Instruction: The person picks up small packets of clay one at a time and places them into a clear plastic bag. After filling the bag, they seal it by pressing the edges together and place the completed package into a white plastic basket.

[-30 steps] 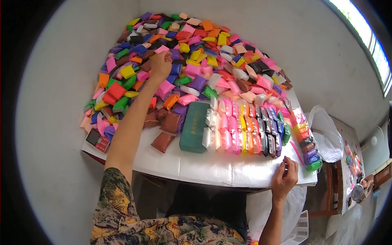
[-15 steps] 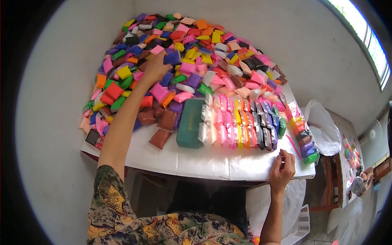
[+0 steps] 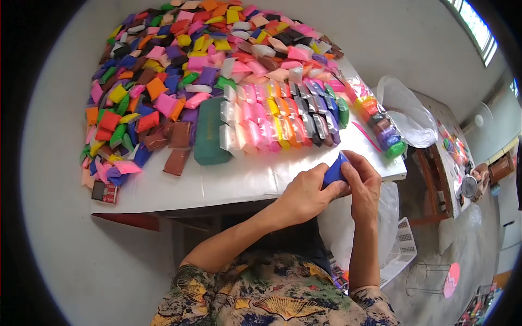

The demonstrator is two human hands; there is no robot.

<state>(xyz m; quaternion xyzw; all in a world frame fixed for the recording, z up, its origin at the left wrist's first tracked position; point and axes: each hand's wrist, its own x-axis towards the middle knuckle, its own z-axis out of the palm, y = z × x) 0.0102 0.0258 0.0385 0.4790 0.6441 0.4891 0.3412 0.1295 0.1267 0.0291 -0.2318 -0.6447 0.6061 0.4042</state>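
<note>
Packet [image 3: 333,173], blue, was grasped by my left hand [image 3: 305,193] and right hand [image 3: 365,187] together at the worktop's [image 3: 228,182] front edge, near its right corner.

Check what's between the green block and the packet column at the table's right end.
Head view: neat packet rows, starting beside the green block, then a thin pink strip just short of the packet column.
</note>
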